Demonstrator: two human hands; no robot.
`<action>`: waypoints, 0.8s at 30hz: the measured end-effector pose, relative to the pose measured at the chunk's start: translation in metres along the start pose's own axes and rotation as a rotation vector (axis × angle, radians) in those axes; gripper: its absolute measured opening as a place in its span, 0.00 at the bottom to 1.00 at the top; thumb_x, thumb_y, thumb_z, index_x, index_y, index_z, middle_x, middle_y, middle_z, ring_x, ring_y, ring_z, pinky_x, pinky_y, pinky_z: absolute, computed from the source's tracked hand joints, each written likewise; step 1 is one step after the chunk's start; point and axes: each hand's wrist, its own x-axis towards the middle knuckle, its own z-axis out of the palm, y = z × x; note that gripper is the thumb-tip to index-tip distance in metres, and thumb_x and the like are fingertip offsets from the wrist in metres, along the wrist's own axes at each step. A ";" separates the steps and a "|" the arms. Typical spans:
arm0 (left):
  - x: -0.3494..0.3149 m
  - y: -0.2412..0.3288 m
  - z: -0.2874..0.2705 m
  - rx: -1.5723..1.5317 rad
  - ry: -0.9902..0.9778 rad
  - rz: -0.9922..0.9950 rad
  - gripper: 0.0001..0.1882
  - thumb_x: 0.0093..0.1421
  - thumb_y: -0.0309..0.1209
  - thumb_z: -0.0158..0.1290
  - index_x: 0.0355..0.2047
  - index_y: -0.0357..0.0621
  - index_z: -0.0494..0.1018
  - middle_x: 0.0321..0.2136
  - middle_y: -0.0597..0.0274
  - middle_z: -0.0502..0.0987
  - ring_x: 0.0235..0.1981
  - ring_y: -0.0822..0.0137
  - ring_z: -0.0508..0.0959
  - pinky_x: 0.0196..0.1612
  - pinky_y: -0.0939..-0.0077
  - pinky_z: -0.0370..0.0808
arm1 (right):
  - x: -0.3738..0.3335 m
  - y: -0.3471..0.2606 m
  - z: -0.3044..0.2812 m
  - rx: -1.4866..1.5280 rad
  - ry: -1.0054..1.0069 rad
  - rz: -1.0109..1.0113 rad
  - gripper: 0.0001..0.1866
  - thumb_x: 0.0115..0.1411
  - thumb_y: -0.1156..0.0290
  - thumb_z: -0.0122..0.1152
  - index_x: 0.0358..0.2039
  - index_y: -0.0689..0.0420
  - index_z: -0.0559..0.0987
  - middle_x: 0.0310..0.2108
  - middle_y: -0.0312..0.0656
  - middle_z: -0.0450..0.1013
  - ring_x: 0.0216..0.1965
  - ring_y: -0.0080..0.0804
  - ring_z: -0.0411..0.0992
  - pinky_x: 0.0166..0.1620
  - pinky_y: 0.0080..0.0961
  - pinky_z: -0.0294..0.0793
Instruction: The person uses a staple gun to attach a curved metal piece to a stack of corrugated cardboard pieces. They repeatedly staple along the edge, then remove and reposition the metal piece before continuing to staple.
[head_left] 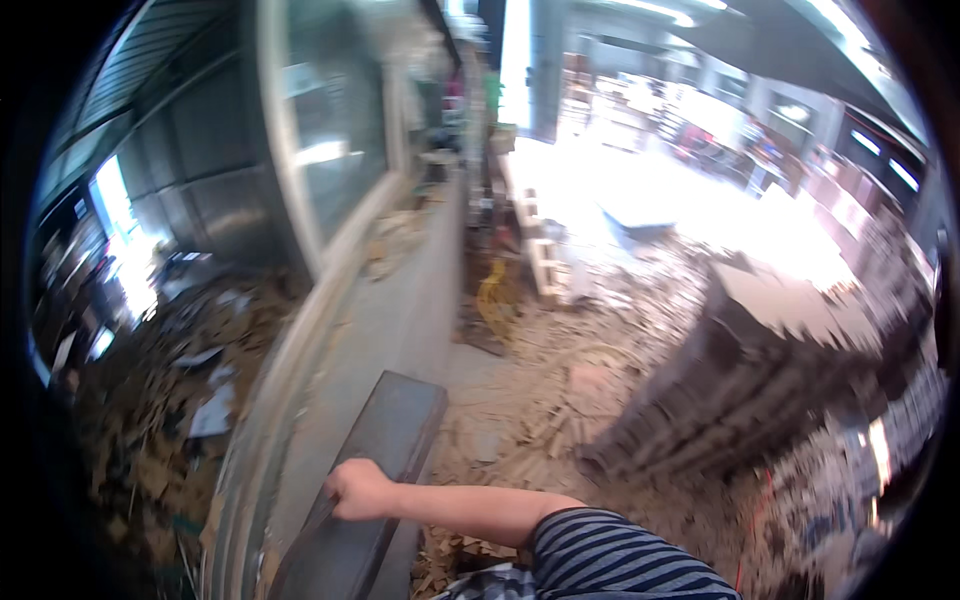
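My right hand (360, 490) reaches across to the left, its forearm coming out of a dark striped sleeve (620, 555). The fingers are curled closed over a long grey box-like piece (400, 420) with a flat top. That piece runs along the low wall toward the lower edge of the view. Whether the fingers grip its far edge or hold something small is hidden by the hand. My left hand is out of view.
A low wall (400, 270) with a framed window (340, 130) runs along the left. Cardboard scraps (540, 420) litter the floor. At right stands a large stack of brown cardboard (740, 370), blurred. Yellow cord or hose (493, 300) lies by the wall's far end.
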 end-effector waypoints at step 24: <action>-0.268 0.460 0.192 -0.588 -0.442 1.492 0.19 0.67 0.43 0.37 0.23 0.44 0.58 0.18 0.69 0.51 0.19 0.77 0.50 0.25 0.81 0.46 | -0.643 -0.172 -0.513 -0.716 1.044 0.273 0.07 0.42 0.68 0.62 0.14 0.58 0.77 0.15 0.36 0.69 0.17 0.27 0.67 0.22 0.22 0.66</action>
